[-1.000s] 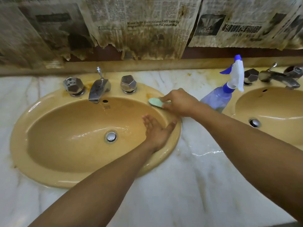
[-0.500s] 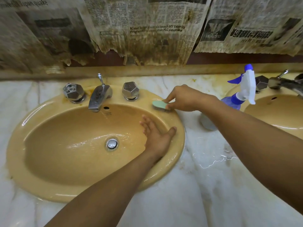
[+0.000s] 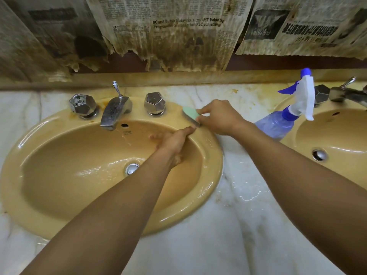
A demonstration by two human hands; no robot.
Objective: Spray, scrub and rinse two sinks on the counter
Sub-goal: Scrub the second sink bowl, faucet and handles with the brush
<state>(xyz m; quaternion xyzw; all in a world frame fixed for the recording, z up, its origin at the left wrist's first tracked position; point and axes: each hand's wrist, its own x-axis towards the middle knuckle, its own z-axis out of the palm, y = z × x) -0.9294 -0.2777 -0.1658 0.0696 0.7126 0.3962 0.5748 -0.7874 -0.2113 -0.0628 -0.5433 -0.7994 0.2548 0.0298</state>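
Head camera, looking down on the marble counter point(image 3: 238, 225), and the action is at the left sink point(image 3: 213, 171). The right hand point(image 3: 220, 118) pinches a green scrub pad point(image 3: 190, 113) between thumb and fingers, and the pad sits on the sink's back right rim, just right of the right tap knob point(image 3: 155, 104). The left hand point(image 3: 174, 141) is down inside the basin, its fingers straight against the right inner wall. They are blurred, so how widely they are spread is hard to call. Its thumb reaches up onto the rim, its tip just below the pad.

In the bowl, a thin stream of water point(image 3: 124, 137) falls from the faucet point(image 3: 115, 112). A shiny wet film spreads over the bottom around the drain point(image 3: 131, 168). The left knob point(image 3: 82, 105) stands on the rim beside the faucet.

Between the two basins stands a spray bottle point(image 3: 278, 126) with a white head and a blue trigger. Its body is translucent blue, and the right forearm crosses in front of its lower part. To its right, the right sink point(image 3: 347, 132) shows a glossy bowl with its own drain point(image 3: 319, 155). Water streaks glint on the counter near the left sink's rim. Stained, torn newspaper point(image 3: 178, 32) hangs on the wall above.
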